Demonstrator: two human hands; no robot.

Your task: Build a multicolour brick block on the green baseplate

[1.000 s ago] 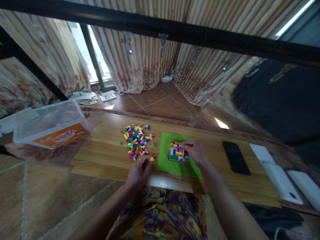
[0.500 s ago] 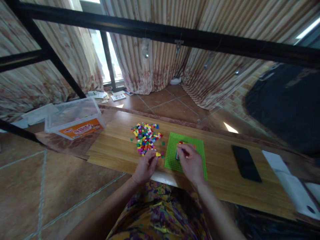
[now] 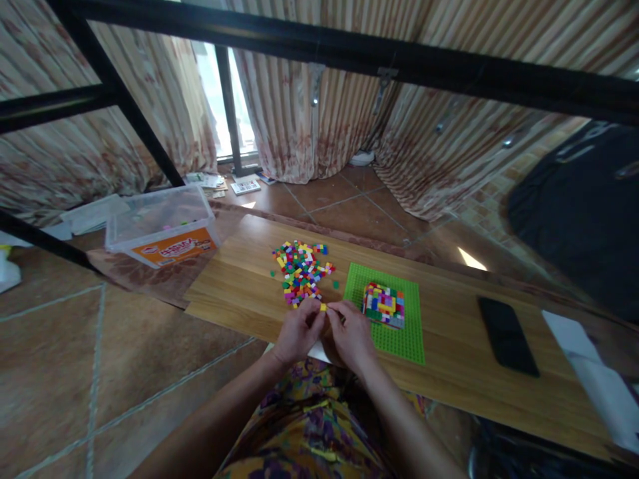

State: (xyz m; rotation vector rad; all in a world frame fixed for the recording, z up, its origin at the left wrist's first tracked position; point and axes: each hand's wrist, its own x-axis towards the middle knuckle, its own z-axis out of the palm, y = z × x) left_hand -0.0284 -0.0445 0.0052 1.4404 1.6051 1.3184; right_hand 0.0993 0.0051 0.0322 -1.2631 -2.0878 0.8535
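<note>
Just in front of the loose pile, my left hand (image 3: pixel 299 330) pinches a small yellow toy brick (image 3: pixel 323 307) between thumb and fingers. My right hand (image 3: pixel 352 338) is closed too, its fingertips meeting the same brick from the right side. Beside my right hand lies a green studded baseplate (image 3: pixel 410 346). A roughly square, layered build of many-coloured bricks (image 3: pixel 383 305) stands on it, with a yellow ring near the middle of its top. Beyond my left hand spreads a heap of small mixed-colour bricks (image 3: pixel 302 269) on the wooden table.
A clear plastic box with an orange label (image 3: pixel 172 247) stands left of the wooden table (image 3: pixel 449 372). A black phone-like slab (image 3: pixel 506 336) and white paper (image 3: pixel 574 349) lie to the right. A black metal bar (image 3: pixel 319 46) crosses above, before striped curtains (image 3: pixel 284 126).
My right hand has moved left, off the brick build, to meet my left hand at the yellow brick. The build's top is now uncovered. The view has shifted slightly.
</note>
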